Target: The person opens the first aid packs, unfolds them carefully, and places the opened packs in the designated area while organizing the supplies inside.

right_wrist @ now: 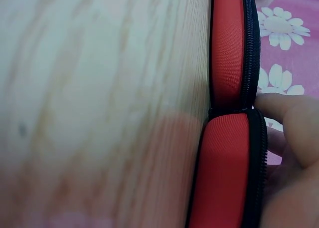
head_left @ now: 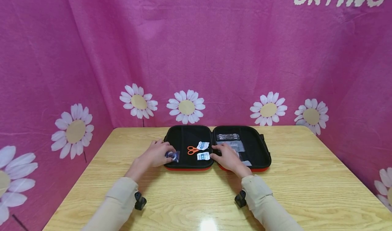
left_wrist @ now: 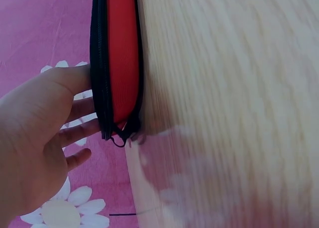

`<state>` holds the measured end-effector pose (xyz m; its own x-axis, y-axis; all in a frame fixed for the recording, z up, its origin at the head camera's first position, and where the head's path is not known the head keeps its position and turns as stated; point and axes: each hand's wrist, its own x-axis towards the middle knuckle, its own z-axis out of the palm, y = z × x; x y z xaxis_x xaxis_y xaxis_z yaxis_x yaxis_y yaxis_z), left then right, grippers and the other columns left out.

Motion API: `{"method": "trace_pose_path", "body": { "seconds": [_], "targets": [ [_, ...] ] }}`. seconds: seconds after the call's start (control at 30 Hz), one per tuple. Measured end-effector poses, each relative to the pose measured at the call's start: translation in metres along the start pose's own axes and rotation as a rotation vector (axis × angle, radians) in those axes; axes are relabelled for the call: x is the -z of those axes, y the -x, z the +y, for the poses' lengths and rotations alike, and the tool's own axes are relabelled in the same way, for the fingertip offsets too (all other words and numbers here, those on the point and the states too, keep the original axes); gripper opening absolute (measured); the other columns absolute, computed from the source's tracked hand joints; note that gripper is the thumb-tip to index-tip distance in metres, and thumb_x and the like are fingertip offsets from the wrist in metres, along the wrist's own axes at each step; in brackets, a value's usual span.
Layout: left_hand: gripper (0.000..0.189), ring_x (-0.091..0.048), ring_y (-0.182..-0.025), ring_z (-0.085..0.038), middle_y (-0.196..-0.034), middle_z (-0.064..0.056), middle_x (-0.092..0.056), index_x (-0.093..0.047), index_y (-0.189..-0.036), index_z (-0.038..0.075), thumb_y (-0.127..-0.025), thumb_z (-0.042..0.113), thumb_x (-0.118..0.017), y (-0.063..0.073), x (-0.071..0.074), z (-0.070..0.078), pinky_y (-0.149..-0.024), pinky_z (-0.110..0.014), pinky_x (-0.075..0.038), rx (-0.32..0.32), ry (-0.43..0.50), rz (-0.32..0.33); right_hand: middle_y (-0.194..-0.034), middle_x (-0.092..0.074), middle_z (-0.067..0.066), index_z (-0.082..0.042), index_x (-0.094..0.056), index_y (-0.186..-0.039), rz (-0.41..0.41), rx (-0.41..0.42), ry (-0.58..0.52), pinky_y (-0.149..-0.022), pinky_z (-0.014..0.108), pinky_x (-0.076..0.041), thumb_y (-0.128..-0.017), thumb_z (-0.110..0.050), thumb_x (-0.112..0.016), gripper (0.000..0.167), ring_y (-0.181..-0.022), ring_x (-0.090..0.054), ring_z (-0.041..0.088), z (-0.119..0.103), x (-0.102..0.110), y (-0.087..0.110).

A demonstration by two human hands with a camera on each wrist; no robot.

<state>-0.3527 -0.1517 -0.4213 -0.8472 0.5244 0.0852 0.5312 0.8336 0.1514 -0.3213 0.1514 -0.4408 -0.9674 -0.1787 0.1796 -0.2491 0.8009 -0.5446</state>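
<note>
An open black-lined case with red outer shells lies on the table, its left half [head_left: 188, 135] and right half [head_left: 251, 135] side by side. At the left rim, my left hand [head_left: 156, 153] has thumb and index finger at either side of a small clear packet [head_left: 174, 156] with something bluish and round inside, pinching its left end. My right hand [head_left: 228, 157] reaches over the right half, thumb and index finger apart near the middle hinge, nothing between them. Orange-handled scissors [head_left: 192, 150] and two white printed packets [head_left: 203, 145] [head_left: 203, 155] lie in the left half.
Inside the right half are a dark clear-wrapped pack [head_left: 228, 137] and pale plastic packets [head_left: 237, 145], partly under my right hand. The wooden table [head_left: 183, 197] ends at a pink curtain [head_left: 214, 54] with daisies. A black wrist camera is strapped on each sleeve.
</note>
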Motion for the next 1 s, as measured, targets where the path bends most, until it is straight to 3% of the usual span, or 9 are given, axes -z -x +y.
{"method": "trace_pose_path", "body": {
  "seconds": [0.33, 0.57, 0.87, 1.0],
  "targets": [
    [0.022, -0.049, -0.104, -0.019, -0.112, 0.004, -0.069, -0.076, -0.107, 0.024, -0.085, 0.026, -0.077, -0.004, 0.000, 0.017, -0.094, -0.047, -0.032, -0.030, 0.112, -0.033, -0.126, -0.058, 0.016, -0.010, -0.063, -0.133, 0.001, -0.013, 0.002, -0.101, 0.055, -0.041, -0.093, -0.030, -0.067, 0.045, -0.120, -0.055, 0.035, 0.000, 0.002, -0.001],
    [0.026, -0.049, -0.104, -0.017, -0.115, 0.002, -0.070, -0.076, -0.110, 0.019, -0.085, 0.023, -0.078, -0.011, -0.005, 0.022, -0.092, -0.042, -0.033, -0.011, 0.201, -0.044, -0.124, -0.059, 0.017, -0.009, -0.064, -0.132, 0.014, 0.003, 0.018, -0.098, 0.055, -0.041, -0.093, -0.027, -0.067, 0.043, -0.118, -0.056, 0.036, 0.000, 0.005, 0.001],
    [0.032, -0.049, -0.113, -0.021, -0.124, -0.002, -0.066, -0.071, -0.121, 0.015, -0.089, 0.023, -0.074, -0.009, -0.003, 0.018, -0.105, -0.045, -0.040, 0.021, 0.276, -0.091, -0.121, -0.060, 0.016, -0.008, -0.065, -0.131, 0.023, 0.005, 0.019, -0.096, 0.053, -0.043, -0.092, -0.027, -0.068, 0.043, -0.115, -0.057, 0.035, 0.000, 0.005, 0.003],
    [0.029, -0.050, -0.114, -0.021, -0.123, -0.002, -0.065, -0.073, -0.119, 0.016, -0.090, 0.021, -0.072, -0.008, 0.000, 0.010, -0.105, -0.045, -0.041, 0.016, 0.237, -0.081, -0.124, -0.059, 0.017, -0.010, -0.064, -0.132, 0.005, -0.009, 0.009, -0.099, 0.054, -0.041, -0.093, -0.029, -0.067, 0.044, -0.118, -0.056, 0.035, 0.000, 0.002, 0.002]
  ]
}}
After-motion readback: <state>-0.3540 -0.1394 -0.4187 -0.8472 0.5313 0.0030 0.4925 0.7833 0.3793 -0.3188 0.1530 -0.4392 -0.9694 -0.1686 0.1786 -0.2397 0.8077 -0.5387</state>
